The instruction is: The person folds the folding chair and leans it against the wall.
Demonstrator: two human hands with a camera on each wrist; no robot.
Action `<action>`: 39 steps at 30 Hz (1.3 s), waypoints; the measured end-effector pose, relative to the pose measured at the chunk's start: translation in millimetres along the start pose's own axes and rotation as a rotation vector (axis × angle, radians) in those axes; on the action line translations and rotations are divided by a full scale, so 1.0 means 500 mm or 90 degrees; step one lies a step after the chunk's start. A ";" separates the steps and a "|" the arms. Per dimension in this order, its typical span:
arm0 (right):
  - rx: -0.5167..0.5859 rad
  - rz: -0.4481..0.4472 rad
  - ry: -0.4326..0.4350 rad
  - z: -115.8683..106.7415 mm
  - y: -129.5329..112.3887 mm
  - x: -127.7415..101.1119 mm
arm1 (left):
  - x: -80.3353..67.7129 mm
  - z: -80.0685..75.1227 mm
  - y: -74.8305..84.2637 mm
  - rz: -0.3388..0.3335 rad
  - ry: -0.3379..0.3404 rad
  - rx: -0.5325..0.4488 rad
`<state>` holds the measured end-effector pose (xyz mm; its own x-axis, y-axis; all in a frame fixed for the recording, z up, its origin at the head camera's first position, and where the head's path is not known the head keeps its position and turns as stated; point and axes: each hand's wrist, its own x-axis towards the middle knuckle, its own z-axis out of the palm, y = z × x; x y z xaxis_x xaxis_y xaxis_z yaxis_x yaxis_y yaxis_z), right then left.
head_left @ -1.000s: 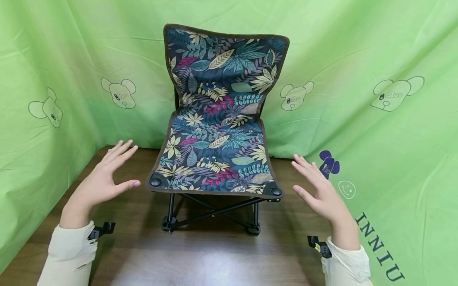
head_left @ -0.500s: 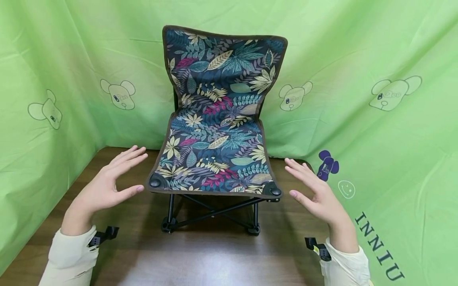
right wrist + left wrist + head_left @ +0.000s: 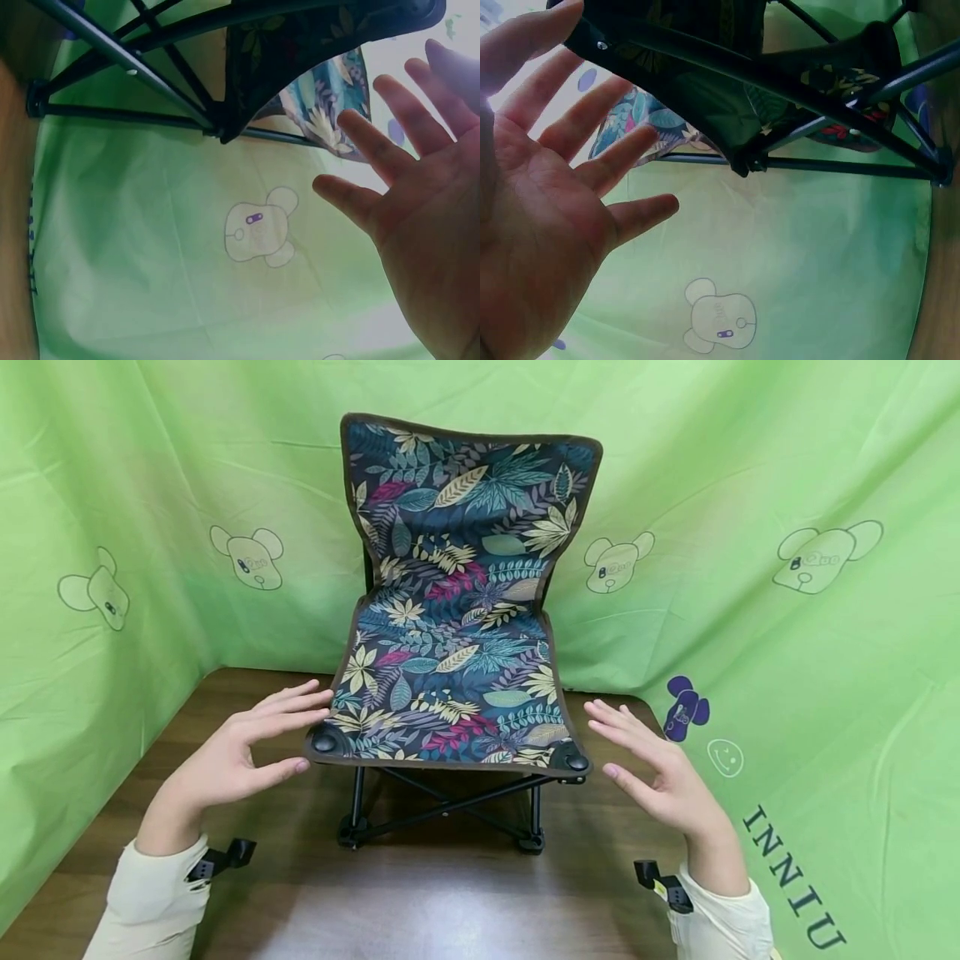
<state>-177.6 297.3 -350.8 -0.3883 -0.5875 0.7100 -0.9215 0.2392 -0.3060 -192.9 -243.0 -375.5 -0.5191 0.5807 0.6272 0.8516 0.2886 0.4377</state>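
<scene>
A folding chair [image 3: 450, 693] with leaf-patterned fabric and a black crossed-tube frame [image 3: 446, 812] stands unfolded and upright. On its left, my left hand [image 3: 240, 756] has its fingers extended toward the seat's front left corner; whether the fingertips touch the seat edge I cannot tell. My right hand [image 3: 660, 768] is held just off the front right corner, fingers straight and thumb apart. The left wrist view has the left palm [image 3: 540, 195] beside the chair's tubes [image 3: 795, 97]. In the right wrist view, the right hand [image 3: 427, 202] spreads its fingers near the seat's underside, holding nothing.
The chair stands on a brown wooden table [image 3: 420, 902]. Green curtains [image 3: 712, 443] printed with bear heads hang behind it and along both sides. The right curtain comes close to the right forearm.
Both hands have moved inward toward the chair's seat, the left one farther, with its fingertips now at the seat's edge in view. The chair stays in place.
</scene>
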 end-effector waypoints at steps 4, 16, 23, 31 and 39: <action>0.026 -0.014 -0.017 0.006 0.004 0.000 | 0.003 0.003 -0.002 0.035 0.006 -0.034; 0.118 -0.035 -0.073 0.023 0.001 0.008 | 0.016 0.017 0.000 0.098 0.003 -0.135; 0.148 -0.046 -0.086 0.028 -0.002 0.012 | 0.025 0.017 0.012 0.125 0.002 -0.163; 0.163 -0.075 -0.085 0.033 0.006 0.015 | 0.022 0.019 0.007 0.132 0.003 -0.169; 0.187 -0.101 -0.072 0.036 0.013 0.021 | 0.018 0.022 -0.007 0.133 0.008 -0.189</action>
<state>-187.4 278.5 -356.8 -0.2224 -0.6855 0.6933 -0.9213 -0.0850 -0.3795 -199.9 -230.4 -378.6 -0.3391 0.5942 0.7293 0.8815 -0.0701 0.4670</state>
